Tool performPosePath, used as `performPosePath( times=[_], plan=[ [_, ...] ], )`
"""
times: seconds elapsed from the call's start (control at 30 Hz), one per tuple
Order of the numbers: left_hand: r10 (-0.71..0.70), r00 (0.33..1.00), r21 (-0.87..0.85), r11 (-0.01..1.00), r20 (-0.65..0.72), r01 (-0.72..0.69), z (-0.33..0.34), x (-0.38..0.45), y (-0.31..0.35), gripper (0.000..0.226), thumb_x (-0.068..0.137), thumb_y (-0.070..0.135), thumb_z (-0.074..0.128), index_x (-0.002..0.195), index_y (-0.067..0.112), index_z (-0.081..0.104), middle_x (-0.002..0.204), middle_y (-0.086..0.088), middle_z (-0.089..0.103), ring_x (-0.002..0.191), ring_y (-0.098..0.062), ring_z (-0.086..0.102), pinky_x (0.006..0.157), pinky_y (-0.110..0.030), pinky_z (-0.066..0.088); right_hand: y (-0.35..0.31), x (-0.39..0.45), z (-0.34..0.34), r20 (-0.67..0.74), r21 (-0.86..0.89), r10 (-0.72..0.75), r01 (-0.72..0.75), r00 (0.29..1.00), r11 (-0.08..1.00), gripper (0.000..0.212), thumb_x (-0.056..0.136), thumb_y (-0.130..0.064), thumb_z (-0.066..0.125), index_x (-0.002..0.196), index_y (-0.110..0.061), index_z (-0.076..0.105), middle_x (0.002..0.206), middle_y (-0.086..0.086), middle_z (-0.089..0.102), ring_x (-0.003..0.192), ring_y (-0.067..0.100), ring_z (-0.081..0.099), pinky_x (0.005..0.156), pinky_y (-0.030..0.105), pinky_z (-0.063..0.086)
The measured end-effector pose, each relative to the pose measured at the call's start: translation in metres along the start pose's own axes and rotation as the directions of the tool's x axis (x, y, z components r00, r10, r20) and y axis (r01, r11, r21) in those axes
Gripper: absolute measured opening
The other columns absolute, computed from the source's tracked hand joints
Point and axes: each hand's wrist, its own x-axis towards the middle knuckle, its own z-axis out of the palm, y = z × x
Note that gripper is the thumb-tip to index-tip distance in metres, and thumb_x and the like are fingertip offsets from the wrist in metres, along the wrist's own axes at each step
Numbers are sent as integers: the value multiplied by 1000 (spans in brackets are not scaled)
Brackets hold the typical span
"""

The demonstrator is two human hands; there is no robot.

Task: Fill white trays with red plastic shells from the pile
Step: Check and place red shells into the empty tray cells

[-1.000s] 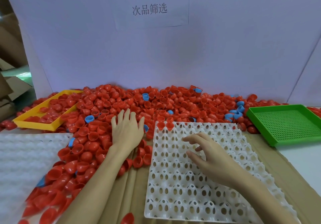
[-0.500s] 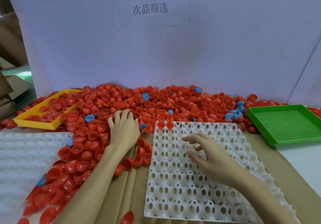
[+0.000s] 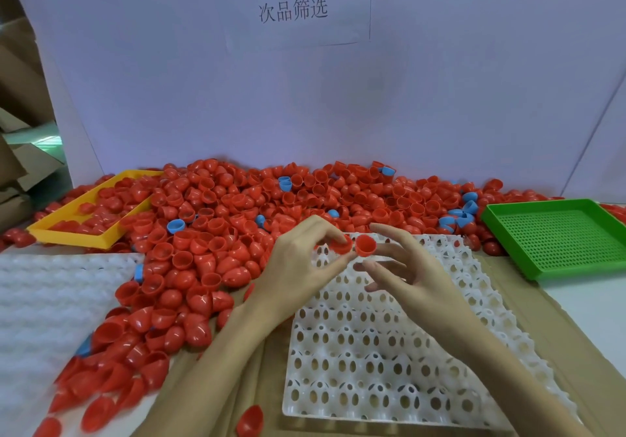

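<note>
A big pile of red plastic shells [image 3: 216,233] covers the table's back and left. The white pocketed tray [image 3: 372,352] lies in front of me, and its visible pockets hold no shells. Above its far left corner, my left hand [image 3: 298,267] pinches a red shell [image 3: 340,245] between thumb and fingertips. My right hand [image 3: 416,274] faces it, holding a second red shell [image 3: 365,246] at its fingertips with the other fingers spread. The two shells almost touch.
A yellow tray [image 3: 67,233] with red shells sits at back left. A green perforated tray [image 3: 555,236] is at the right. More white trays [image 3: 44,301] lie at the left. Blue shells [image 3: 176,226] are scattered in the pile. One loose red shell [image 3: 250,421] lies near the front edge.
My left hand has left the pile and come right with a red shell. My right hand has lifted off the tray and now holds a shell beside it.
</note>
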Motion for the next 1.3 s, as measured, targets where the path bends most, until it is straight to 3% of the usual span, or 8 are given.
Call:
performPosePath(
  times=[0.13, 0.27, 0.5, 0.63, 0.87, 1.03, 1.13, 1.3],
  plan=[
    [-59, 997, -112, 992, 41, 63, 4, -4, 4, 30, 90, 25, 83, 112, 20, 62, 100, 12, 68, 99, -12, 69, 89, -23, 55, -1, 0, -2, -36, -32, -66, 65, 997, 997, 26, 95, -21, 74, 121, -24, 73, 113, -8, 76, 98, 18, 76, 82, 38, 64],
    [-129, 992, -165, 978, 6, 128, 6, -6, 4, 47, 85, 30, 88, 121, 26, 57, 103, 13, 67, 103, -12, 69, 92, -23, 55, 0, 0, -5, -30, -58, -53, 51, 998, 997, 29, 96, -17, 72, 124, -26, 72, 112, -11, 76, 97, 16, 75, 84, 36, 63],
    [-97, 995, -169, 981, -20, 92, 7, -4, 9, 34, 88, 39, 85, 110, 26, 63, 101, 14, 68, 98, -15, 69, 86, -22, 55, -1, 1, -4, -37, -75, -90, 87, 995, 993, 35, 101, -13, 65, 134, -27, 66, 121, -9, 72, 100, 14, 75, 79, 30, 62],
    [-174, 985, -193, 967, -15, 168, 8, -3, 10, 24, 96, 36, 75, 116, 24, 68, 103, 18, 70, 99, -9, 70, 86, -14, 51, -3, -1, -2, -34, 8, -83, 84, 996, 996, 34, 103, -20, 64, 135, -29, 64, 116, -4, 74, 101, 16, 75, 80, 32, 63],
    [-287, 939, -237, 915, 189, 327, 13, -6, 8, 27, 110, 33, 50, 121, 25, 74, 111, 13, 73, 110, -8, 67, 94, -23, 51, -1, -3, 4, 24, -26, -78, 78, 997, 997, 29, 97, -21, 71, 125, -29, 69, 109, -8, 74, 97, 19, 74, 76, 32, 62],
    [-294, 951, -256, 916, 93, 308, 11, -4, 8, 17, 104, 23, 64, 118, 26, 72, 110, 11, 69, 103, -12, 69, 90, -25, 56, 2, -2, 4, 4, -46, -32, 32, 999, 998, 25, 93, -22, 78, 112, -35, 72, 101, -7, 73, 91, 17, 74, 77, 37, 64],
    [-302, 938, -393, 852, 172, 346, 8, -2, 10, 14, 106, 29, 61, 110, 20, 72, 107, 3, 72, 89, -19, 75, 82, -38, 62, 7, -1, 4, -34, -122, -13, 9, 999, 992, 20, 93, -16, 77, 109, -28, 72, 100, -10, 73, 92, 15, 73, 77, 39, 64],
    [-275, 925, -391, 846, 261, 362, 11, -5, 5, 17, 94, 31, 79, 108, 27, 71, 120, 7, 68, 95, -16, 77, 87, -32, 61, 7, -1, 3, -77, -145, -48, 37, 996, 989, 27, 98, -8, 70, 117, -27, 74, 98, -11, 76, 89, 12, 74, 72, 26, 60]
  ],
)
